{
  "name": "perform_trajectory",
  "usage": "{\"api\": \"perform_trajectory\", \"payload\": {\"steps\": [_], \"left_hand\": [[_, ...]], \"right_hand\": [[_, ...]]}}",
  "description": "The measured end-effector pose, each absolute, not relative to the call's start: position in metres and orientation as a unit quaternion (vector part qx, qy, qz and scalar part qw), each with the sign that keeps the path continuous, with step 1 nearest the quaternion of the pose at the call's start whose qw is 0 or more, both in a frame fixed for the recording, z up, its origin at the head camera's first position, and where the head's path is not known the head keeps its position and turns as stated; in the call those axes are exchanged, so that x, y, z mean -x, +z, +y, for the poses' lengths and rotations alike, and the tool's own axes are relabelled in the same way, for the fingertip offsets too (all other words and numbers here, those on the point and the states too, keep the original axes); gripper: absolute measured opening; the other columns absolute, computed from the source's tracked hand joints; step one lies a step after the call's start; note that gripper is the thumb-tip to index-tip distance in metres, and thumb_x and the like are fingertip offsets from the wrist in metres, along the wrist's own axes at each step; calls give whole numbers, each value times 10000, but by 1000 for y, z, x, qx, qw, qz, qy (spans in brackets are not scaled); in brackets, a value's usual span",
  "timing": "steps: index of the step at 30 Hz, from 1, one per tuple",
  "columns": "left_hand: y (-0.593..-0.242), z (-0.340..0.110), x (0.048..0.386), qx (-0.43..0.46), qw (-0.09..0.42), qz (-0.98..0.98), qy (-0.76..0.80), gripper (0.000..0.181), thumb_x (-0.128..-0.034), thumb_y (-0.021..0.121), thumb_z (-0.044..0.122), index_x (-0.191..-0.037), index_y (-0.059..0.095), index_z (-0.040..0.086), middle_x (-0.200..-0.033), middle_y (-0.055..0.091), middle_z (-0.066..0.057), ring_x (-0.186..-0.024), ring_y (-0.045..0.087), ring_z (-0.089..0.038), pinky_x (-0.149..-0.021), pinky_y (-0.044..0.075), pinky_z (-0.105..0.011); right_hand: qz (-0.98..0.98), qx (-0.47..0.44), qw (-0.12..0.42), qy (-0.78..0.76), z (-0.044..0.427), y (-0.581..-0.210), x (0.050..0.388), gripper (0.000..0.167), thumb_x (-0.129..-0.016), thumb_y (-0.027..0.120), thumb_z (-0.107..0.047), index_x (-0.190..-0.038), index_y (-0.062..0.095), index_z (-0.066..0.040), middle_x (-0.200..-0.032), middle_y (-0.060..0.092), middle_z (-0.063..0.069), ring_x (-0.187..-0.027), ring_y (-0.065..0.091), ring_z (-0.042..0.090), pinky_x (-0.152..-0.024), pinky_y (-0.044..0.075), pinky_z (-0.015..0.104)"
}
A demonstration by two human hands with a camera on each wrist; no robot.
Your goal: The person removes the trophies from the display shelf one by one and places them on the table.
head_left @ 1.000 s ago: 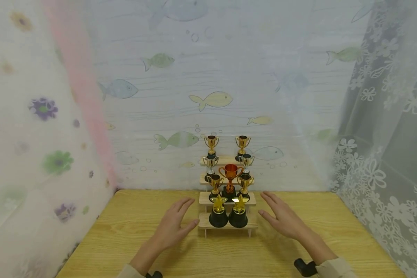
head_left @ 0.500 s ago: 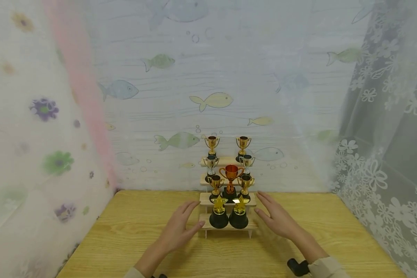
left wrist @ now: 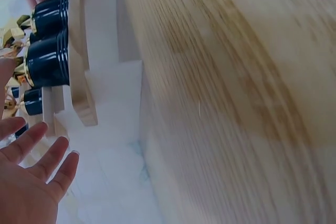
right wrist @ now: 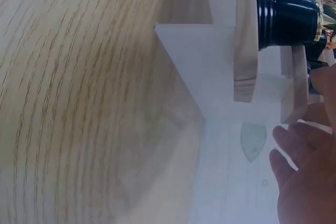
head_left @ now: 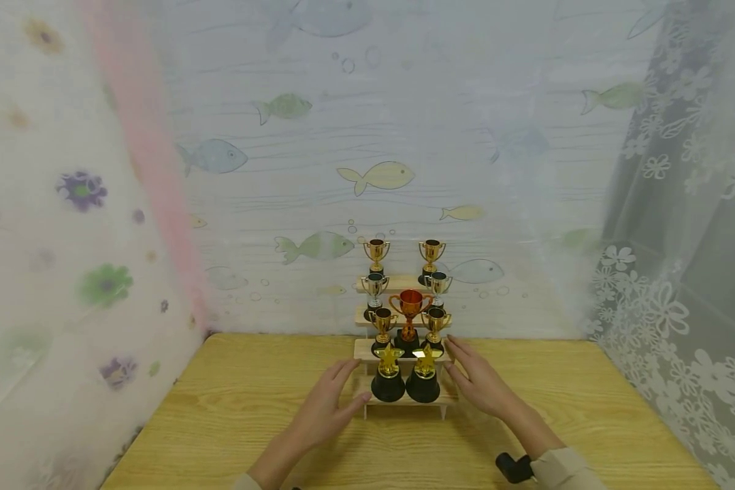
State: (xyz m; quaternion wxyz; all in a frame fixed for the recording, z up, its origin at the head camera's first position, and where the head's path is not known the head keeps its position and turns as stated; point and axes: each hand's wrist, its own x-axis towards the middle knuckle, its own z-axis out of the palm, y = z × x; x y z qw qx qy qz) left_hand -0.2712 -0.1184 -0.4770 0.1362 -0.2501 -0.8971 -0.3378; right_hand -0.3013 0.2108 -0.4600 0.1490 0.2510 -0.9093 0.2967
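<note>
A tiered wooden stand holds several small trophies on its steps. Two star trophies, left and right, stand on the lowest step with black bases. Behind them is an orange-red cup trophy, flanked by gold cups; silver cups and more gold cups stand higher. My left hand is at the stand's left side, fingers extended, thumb near the lowest step. On the opposite side my right hand has its fingers extended beside the step ends. Whether either hand touches the stand I cannot tell.
The stand is on a wood-grain table, near its back edge. A fish-patterned sheet hangs behind it. Flowered sheeting borders the left, and a lace curtain the right. A black device is at my right wrist.
Both hands have moved inward, the left to the right and the right to the left, closing in on the stand's sides. The trophies keep their places on the stand.
</note>
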Motion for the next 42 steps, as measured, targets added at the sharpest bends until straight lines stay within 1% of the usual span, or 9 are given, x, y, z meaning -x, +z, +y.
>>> {"api": "perform_trajectory", "payload": {"steps": [4, 8, 13, 18, 25, 33, 36, 39, 42], "left_hand": [[-477, -114, 271, 251, 130, -895, -346, 625, -1016, 637, 411, -1522, 464, 88, -1512, 493, -119, -1390, 471, -363, -1103, 412, -568], [-475, -110, 271, 257, 130, -887, -360, 609, -1022, 625, 421, -1498, 488, 67, -1485, 516, -116, -1350, 512, -342, -1074, 453, -544], [-474, -104, 272, 264, 137, -870, -393, 577, -1017, 642, 403, -1449, 532, 36, -1407, 565, -122, -1168, 624, -297, -940, 548, -475], [-476, -96, 274, 257, 152, -857, -420, 521, -992, 695, 353, -1387, 587, 32, -1299, 617, -129, -1021, 657, -266, -819, 580, -396], [-478, -82, 277, 215, 142, -850, -459, 455, -930, 778, 323, -1299, 654, 88, -1136, 667, -91, -954, 658, -252, -787, 579, -347], [-481, -71, 279, 185, 137, -843, -486, 490, -876, 832, 335, -1271, 689, 82, -1137, 698, -66, -919, 635, -207, -775, 573, -385], [-481, -69, 282, 177, 140, -844, -487, 475, -860, 847, 333, -1243, 708, 88, -1116, 705, -45, -880, 621, -182, -747, 556, -340], [-482, -66, 284, 173, 143, -846, -484, 461, -845, 860, 332, -1218, 723, 99, -1069, 706, -28, -823, 605, -187, -696, 506, -276], [-482, -65, 285, 169, 146, -847, -482, 466, -827, 875, 324, -1208, 729, 98, -1033, 702, -17, -779, 585, -191, -657, 466, -250]], "right_hand": [[-906, -252, 157, 301, 209, -464, 305, 480, -1092, 493, -144, -1489, 423, 115, -1581, 374, 262, -1423, 395, 472, -1129, 346, 598], [-900, -256, 170, 309, 208, -465, 307, 451, -1097, 473, -129, -1475, 448, 114, -1573, 393, 255, -1412, 412, 471, -1123, 352, 596], [-893, -255, 180, 324, 207, -467, 308, 427, -1092, 474, -107, -1457, 475, 113, -1551, 424, 260, -1400, 424, 479, -1117, 354, 607], [-891, -251, 183, 332, 206, -470, 310, 422, -1089, 479, -103, -1451, 483, 114, -1545, 436, 253, -1400, 426, 474, -1115, 356, 604], [-886, -252, 195, 338, 204, -471, 310, 414, -1082, 492, -88, -1434, 493, 129, -1532, 448, 262, -1386, 440, 481, -1098, 368, 616], [-883, -250, 201, 342, 203, -474, 311, 408, -1074, 505, -73, -1428, 500, 130, -1522, 461, 265, -1375, 448, 488, -1078, 386, 625], [-882, -247, 199, 348, 204, -475, 311, 410, -1073, 509, -74, -1426, 500, 133, -1523, 458, 267, -1378, 442, 490, -1081, 381, 627], [-883, -244, 195, 350, 204, -475, 312, 413, -1075, 508, -80, -1429, 498, 133, -1525, 455, 266, -1384, 437, 487, -1087, 378, 624], [-885, -239, 186, 354, 204, -475, 313, 419, -1080, 506, -95, -1437, 495, 123, -1535, 447, 257, -1395, 428, 478, -1095, 374, 618]]}}
